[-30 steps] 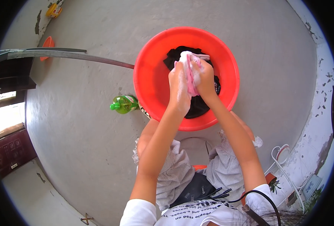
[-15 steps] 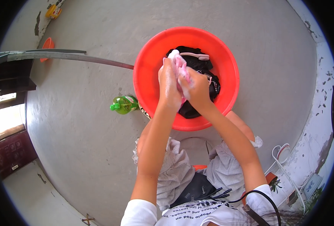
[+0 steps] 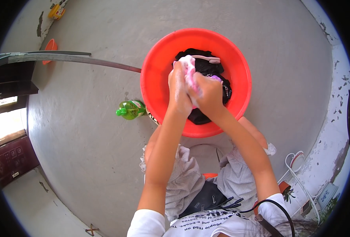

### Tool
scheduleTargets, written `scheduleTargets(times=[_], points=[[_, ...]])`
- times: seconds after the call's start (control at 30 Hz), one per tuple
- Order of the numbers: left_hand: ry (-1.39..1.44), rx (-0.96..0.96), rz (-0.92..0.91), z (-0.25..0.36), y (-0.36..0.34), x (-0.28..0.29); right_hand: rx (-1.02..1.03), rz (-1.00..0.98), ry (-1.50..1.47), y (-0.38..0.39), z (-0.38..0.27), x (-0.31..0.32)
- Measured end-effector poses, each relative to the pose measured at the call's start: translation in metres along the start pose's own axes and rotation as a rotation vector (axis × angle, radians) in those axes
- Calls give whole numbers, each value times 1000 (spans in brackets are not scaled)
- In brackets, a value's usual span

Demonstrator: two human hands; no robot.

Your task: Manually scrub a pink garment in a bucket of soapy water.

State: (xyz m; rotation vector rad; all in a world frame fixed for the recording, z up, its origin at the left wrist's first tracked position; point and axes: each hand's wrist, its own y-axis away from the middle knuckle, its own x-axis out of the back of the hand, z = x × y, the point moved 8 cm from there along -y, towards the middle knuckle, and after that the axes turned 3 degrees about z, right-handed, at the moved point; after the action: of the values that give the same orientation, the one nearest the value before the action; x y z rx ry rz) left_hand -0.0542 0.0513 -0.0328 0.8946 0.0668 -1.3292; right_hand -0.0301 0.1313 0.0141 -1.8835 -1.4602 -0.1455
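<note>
Over the orange-red basin (image 3: 153,59), my hands are close together on a pink cloth (image 3: 190,77) covered in white suds. My left hand (image 3: 178,89) is closed round its left side, with foam on the back of the hand. Against the cloth's right side presses my right hand (image 3: 207,93), its fingers curled. Beside the right knuckles shows a small purple thing (image 3: 216,78), whose kind I cannot make out. Below the hands, a black item (image 3: 212,67) that looks like fabric, with a pale pink strap (image 3: 210,59), lies in the basin.
Left of the basin stands a green bottle (image 3: 131,110) with a green cap. A long grey bar (image 3: 76,59) reaches from the left toward the basin's rim. A small orange tub (image 3: 50,46) is farther left. White cables (image 3: 301,177) and a potted plant (image 3: 285,189) are at the lower right.
My right hand has shifted slightly along the pink cloth, and the purple thing now shows beside its knuckles. Both hands remain over the basin.
</note>
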Motion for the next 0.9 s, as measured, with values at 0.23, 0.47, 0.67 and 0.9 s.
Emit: scheduleTargets(times=[0.23, 0.47, 0.67, 0.9], points=[[-26, -33, 7, 3, 0, -4, -166, -51, -36, -2, 11, -4], [-160, 82, -123, -34, 6, -12, -456, 113, -330, -10, 66, 4], [44, 5, 59, -4, 2, -13, -320, 1, -167, -4, 29, 1], [-14, -19, -106, -3, -18, 13, -157, -87, -82, 9, 2, -11]])
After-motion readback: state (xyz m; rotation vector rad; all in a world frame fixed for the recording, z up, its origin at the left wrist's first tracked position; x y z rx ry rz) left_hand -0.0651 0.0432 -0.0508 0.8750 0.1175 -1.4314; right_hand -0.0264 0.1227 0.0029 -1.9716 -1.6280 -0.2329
